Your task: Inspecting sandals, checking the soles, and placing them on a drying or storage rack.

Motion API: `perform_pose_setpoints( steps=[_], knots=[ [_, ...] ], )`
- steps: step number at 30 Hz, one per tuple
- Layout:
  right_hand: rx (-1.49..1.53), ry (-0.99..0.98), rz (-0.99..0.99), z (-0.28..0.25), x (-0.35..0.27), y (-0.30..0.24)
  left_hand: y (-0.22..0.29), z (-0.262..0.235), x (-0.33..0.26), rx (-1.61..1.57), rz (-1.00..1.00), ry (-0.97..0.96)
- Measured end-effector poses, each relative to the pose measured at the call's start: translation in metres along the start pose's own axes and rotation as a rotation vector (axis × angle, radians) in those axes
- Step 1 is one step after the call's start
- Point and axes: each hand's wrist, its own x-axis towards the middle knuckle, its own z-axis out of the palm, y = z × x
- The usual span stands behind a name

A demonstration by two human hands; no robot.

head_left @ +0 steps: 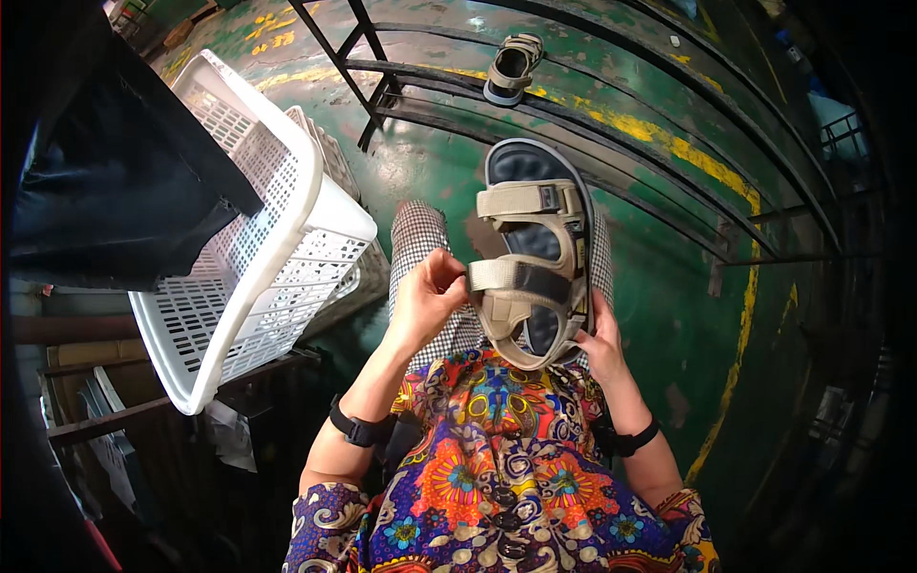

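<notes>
Head view, looking down over a seated person's lap. A beige strapped sandal (535, 258) with a dark footbed is held in the air above the knees, sole away from the camera and footbed facing up toward it; its long axis runs nearly vertical in the picture, the rounded toe end pointing away from the person toward the upper edge and the heel strap loop hanging at the near end, just above the patterned blouse (497, 468). The left hand (427, 298) is at the sandal's left side, its fingers curled together and pinching the end of the middle strap (521, 279). The right hand (602, 344) supports the sandal at its lower right edge, fingers closed against the sole's rim and mostly hidden behind it, so that only the thumb side shows. Each wrist carries a dark band. Checked trousers (418, 239) cover the knees beneath the sandal. A second sandal (513, 67) of the same kind lies well apart on the green painted floor (659, 315), near the upper edge, resting across dark metal rails (573, 105), its long axis tilted. To the left, a white perforated plastic basket (277, 239) stands tilted beside the left knee, with dark cloth (105, 181) lying over its far side.
</notes>
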Motion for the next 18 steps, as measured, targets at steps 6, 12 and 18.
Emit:
perform_pose_setpoints(
  steps=[6,12,18],
  knots=[
    [-0.023,0.004,0.022,0.012,0.004,0.004,-0.013,-0.005,0.01,0.167,0.085,0.093],
    [0.24,0.121,0.26,0.026,0.0,0.001,-0.044,-0.011,0.023,0.152,0.038,0.154],
    [0.2,0.098,0.198,0.009,-0.003,0.005,-0.062,-0.048,0.021,-0.174,0.022,0.285]
  ],
)
